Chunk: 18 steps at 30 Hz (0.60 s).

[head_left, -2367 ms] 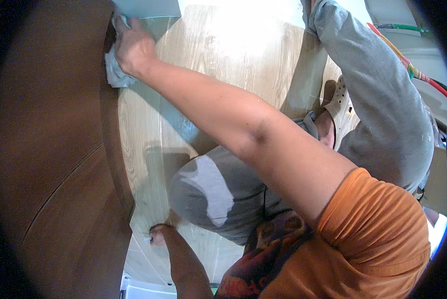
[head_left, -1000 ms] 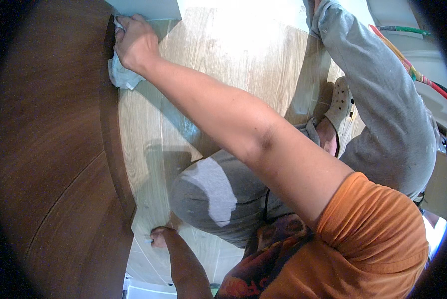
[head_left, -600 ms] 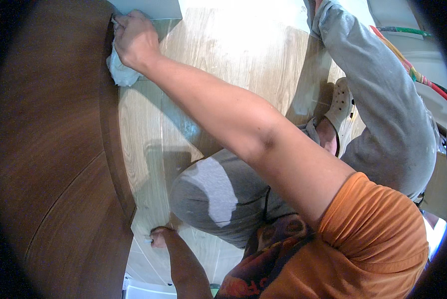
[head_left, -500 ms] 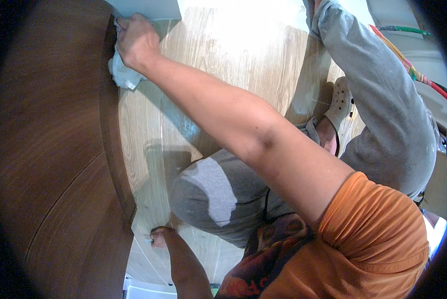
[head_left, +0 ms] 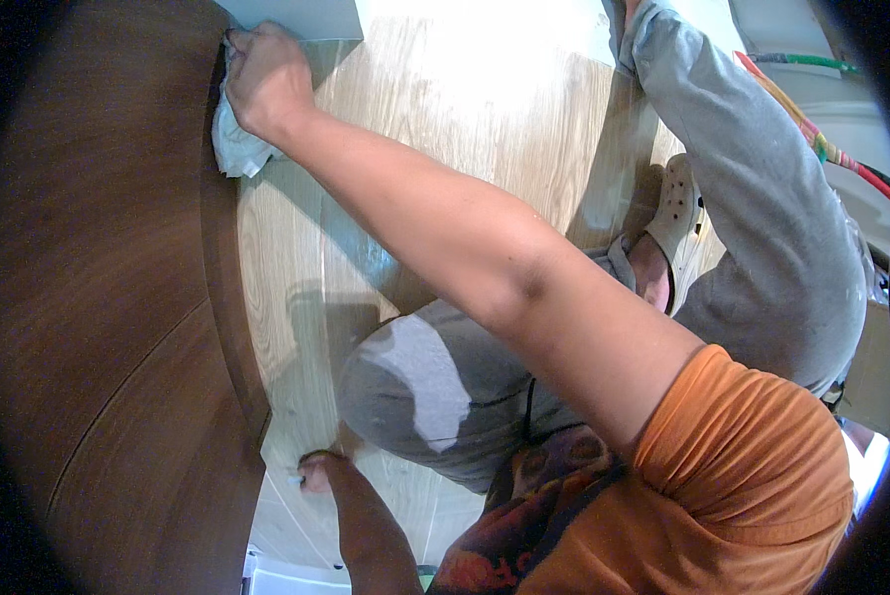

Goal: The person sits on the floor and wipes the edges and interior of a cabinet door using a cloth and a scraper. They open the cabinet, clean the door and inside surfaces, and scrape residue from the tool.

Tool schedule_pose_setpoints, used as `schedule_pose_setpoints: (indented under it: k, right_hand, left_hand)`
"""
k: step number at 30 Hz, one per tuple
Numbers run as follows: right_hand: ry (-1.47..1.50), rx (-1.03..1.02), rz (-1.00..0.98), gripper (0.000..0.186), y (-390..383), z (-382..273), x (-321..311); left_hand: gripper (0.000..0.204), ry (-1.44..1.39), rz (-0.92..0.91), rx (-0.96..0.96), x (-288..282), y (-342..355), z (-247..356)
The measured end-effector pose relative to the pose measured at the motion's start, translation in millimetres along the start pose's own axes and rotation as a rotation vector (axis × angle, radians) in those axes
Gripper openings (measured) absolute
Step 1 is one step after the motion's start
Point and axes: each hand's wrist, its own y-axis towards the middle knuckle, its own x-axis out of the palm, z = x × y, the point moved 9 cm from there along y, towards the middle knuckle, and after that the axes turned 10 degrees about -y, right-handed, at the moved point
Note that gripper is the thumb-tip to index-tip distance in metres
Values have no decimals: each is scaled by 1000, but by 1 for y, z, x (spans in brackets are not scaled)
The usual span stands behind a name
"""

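My right hand (head_left: 269, 81) reaches to the upper left, its fingers closed on a crumpled white cloth (head_left: 237, 147). The cloth is pressed against the foot of a dark brown wood panel (head_left: 98, 248), where the panel meets the floor. Part of the cloth is hidden under the hand. At the lower left, my left hand (head_left: 316, 473) rests low near the floor by the panel's near end, fingers curled. A small pale bit shows at its fingers, too small to name.
Light wood-look flooring (head_left: 445, 109) runs under my bent legs in grey trousers. A pale box-like edge (head_left: 301, 18) stands just beyond my right hand. A red and green striped hose or cord (head_left: 812, 129) passes on the right. Something white (head_left: 296, 578) lies at the bottom left.
My right hand and the cloth have shifted slightly left, closer in against the panel's base. My left hand stays in place.
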Motion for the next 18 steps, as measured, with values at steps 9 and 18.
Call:
schedule_pose_setpoints:
  k: [9,18]
  right_hand:
    - [135,19,132,27,-12,17,2]
    - [158,24,158,26,-18,9,-4]
  left_hand:
    - [37,-236,36,-155,1,-3,-6]
    - [42,-37,35,-51,12,34,-31]
